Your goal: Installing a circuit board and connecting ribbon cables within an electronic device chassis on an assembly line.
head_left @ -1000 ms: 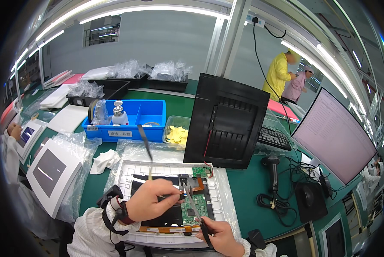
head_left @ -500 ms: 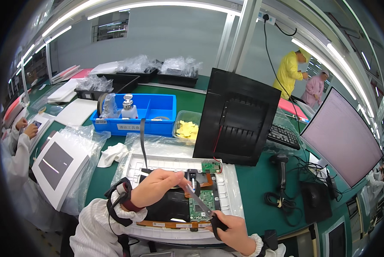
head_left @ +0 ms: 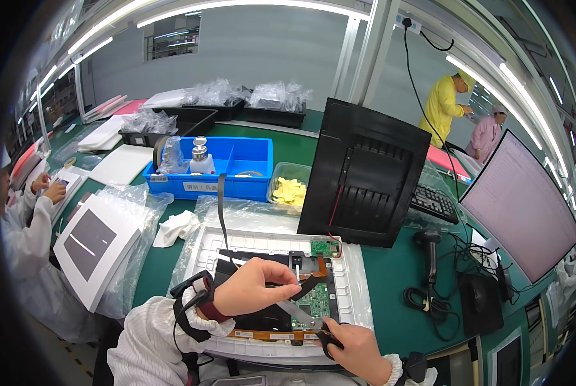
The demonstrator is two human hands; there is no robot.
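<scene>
left hand [head_left: 252, 289] pinches a black flexible strip [head_left: 306, 287] and right hand [head_left: 357, 352] grips black-handled metal scissors [head_left: 326, 338], tips indistinct, above an open white plastic housing [head_left: 346, 289], partly hidden, on the green tabletop [head_left: 391, 283]. two green circuit boards [head_left: 317, 298] show inside. one blue plastic box [head_left: 240, 192] bears two pale labels [head_left: 200, 186].

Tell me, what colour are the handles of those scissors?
Black: the scissors' handles, held in the right hand, show best in the head view.
</scene>
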